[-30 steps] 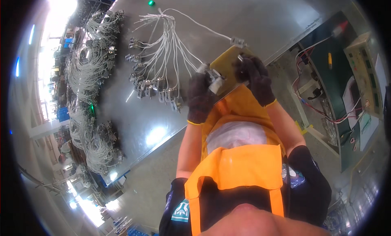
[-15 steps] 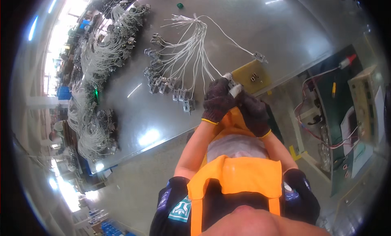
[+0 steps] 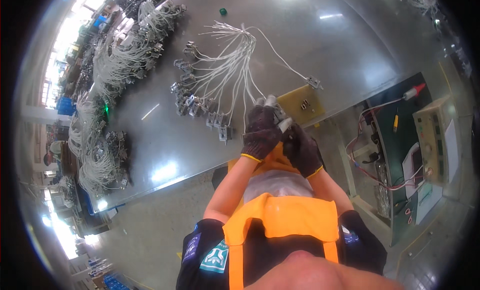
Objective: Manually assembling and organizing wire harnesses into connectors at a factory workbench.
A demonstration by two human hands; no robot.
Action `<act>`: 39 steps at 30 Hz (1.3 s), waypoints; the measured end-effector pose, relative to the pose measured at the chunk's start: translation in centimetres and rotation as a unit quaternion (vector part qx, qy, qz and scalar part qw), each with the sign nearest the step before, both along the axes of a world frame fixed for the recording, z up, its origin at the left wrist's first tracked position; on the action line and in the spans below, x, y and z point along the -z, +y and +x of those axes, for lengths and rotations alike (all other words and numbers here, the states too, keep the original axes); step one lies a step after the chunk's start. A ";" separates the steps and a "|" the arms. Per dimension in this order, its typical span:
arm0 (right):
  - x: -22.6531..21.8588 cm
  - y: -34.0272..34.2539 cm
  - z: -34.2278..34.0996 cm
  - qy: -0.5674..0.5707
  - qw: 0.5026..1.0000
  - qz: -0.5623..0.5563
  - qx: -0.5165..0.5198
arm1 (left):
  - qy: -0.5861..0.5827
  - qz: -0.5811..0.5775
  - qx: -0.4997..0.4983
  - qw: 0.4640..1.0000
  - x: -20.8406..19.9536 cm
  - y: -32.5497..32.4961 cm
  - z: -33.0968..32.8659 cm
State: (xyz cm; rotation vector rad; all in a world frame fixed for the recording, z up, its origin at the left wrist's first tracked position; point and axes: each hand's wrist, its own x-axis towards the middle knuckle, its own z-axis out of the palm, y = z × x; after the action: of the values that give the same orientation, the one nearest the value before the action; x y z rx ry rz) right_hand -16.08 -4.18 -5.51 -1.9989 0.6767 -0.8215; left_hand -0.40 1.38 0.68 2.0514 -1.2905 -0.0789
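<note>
My left hand point(image 3: 262, 129), in a dark glove with pale fingertips, is closed on a small metal bracket point(image 3: 278, 111) at the end of a white wire, by the table's near edge. My right hand point(image 3: 302, 149), gloved alike, is closed just right of it; what its fingers hold is hidden. A yellow block point(image 3: 314, 106) with small metal pins on top lies beside the hands. Ahead spreads a bundle of white wires point(image 3: 239, 55), bare ends gathered at the top. Several metal brackets point(image 3: 194, 106) hang on its left-hand wires, and a lone bracket point(image 3: 313, 82) lies behind the block.
The wires lie on a shiny metal table point(image 3: 360, 55). Heaps of similar wired parts point(image 3: 115, 65) line its left side. A small green object point(image 3: 223, 12) sits at the back. To the right, a green-topped bench point(image 3: 400, 210) carries a boxy instrument point(image 3: 432, 140), red leads and scissors point(image 3: 408, 215).
The whole view has shifted slightly, so table and bench appear further left. My hands stay together beside the yellow block; left fingers now lie more stretched along the bracket.
</note>
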 end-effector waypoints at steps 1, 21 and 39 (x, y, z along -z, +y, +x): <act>0.0 -0.5 0.0 -0.010 0.998 -0.059 -0.006 | -0.049 -0.032 0.005 0.998 0.0 0.3 0.0; -0.1 -6.5 -0.1 -0.184 0.867 0.461 0.042 | 0.141 -0.007 -0.009 0.990 2.9 0.1 0.3; -1.0 0.1 1.3 -0.122 0.960 0.252 0.007 | 0.229 0.057 0.024 0.972 0.0 -1.3 1.2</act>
State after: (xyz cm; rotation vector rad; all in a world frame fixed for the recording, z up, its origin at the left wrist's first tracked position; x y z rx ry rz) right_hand -14.76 -4.11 -4.51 -1.4099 0.6768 -0.7934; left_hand 0.75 0.08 0.70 1.9413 -1.0618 -0.6236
